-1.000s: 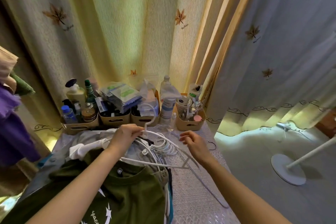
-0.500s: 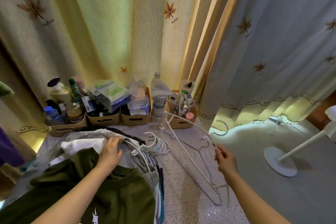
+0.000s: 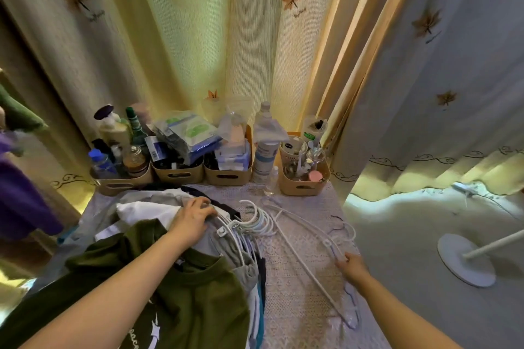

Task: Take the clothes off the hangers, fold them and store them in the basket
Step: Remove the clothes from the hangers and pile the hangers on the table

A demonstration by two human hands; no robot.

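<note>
The clothes lie in a heap on the left half of the lace-covered table (image 3: pixel 297 306), most of them not yet off their hangers, with an olive-green printed T-shirt (image 3: pixel 198 292) on top nearest me. The bunched white hanger hooks (image 3: pixel 256 221) stick out of the heap toward the middle. They are nested so tightly that I expect lifting one to drag its neighbours and pull several garments askew. My left hand (image 3: pixel 191 218) sits on a grey garment (image 3: pixel 215 246) at the head of the heap, fingers bent down onto the cloth and wire; I cannot tell whether they pinch or merely press. If that hand lets up while a hanger is tugged, the stack could slide toward the left edge. My right hand (image 3: pixel 353 265) has its fingers closed on an empty white plastic hanger (image 3: pixel 329 244) lying just beside the right edge of the table; a careless release could tip it to the floor, near the round white fan base (image 3: pixel 465 259). A wide swing of a hook could also clip the clear plastic bottle (image 3: pixel 265 150) standing between the tan plastic bins (image 3: pixel 178 173) at the back. I see no basket for the folded clothes.
</note>
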